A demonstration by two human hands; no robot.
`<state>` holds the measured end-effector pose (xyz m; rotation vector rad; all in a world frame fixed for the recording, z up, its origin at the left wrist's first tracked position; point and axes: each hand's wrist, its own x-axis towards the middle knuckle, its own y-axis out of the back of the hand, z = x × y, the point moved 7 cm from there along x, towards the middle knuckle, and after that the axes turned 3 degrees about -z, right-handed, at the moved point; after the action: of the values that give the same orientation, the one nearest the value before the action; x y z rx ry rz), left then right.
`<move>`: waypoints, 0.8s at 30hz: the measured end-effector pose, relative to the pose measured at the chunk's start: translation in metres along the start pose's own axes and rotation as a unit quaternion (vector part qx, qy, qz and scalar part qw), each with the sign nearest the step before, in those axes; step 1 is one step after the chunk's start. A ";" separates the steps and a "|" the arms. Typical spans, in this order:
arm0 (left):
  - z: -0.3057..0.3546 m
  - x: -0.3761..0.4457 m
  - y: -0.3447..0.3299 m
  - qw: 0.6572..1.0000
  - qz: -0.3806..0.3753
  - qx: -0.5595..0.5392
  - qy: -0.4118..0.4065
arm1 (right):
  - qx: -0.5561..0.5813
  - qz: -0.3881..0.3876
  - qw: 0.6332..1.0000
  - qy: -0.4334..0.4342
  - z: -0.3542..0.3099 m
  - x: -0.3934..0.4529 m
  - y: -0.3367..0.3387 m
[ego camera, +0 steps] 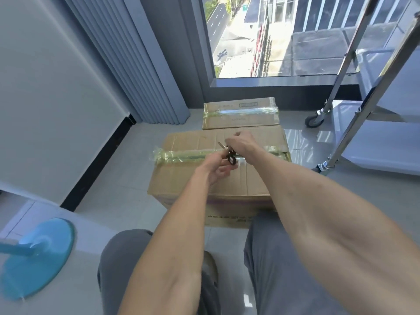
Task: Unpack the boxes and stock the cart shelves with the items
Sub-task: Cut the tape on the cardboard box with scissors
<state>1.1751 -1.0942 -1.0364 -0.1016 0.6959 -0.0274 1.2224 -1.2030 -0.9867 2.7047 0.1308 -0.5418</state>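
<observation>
the near box (218,164) sits taped on the floor at twelve o'clock, so my left hand (218,165) and right hand (238,142) both pinch the scissors (230,155), fingers clamped, over its tape (188,154).

Brown cardboard boxes (227,176) with yellowish clear tape (188,154), centre; black-handled scissors (230,156); blue disc base (34,258), lower left; grey trousers (272,258); silver cart (375,123), right.
</observation>
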 end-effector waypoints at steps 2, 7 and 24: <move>0.003 0.001 0.006 0.998 0.043 -0.050 -0.014 | -0.008 0.012 1.000 0.005 -0.006 0.003 -0.003; 0.014 -0.003 0.038 0.982 0.166 -0.080 -0.050 | -0.030 0.063 0.995 -0.069 0.002 0.002 -0.025; 0.040 0.008 0.161 0.977 0.189 0.024 -0.091 | -0.435 -0.013 0.853 0.289 -0.065 -0.012 -0.151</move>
<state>1.2059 -0.9310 -1.0275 0.0756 0.5211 0.3255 1.2099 -1.0390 -0.9788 1.8666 0.4492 0.3097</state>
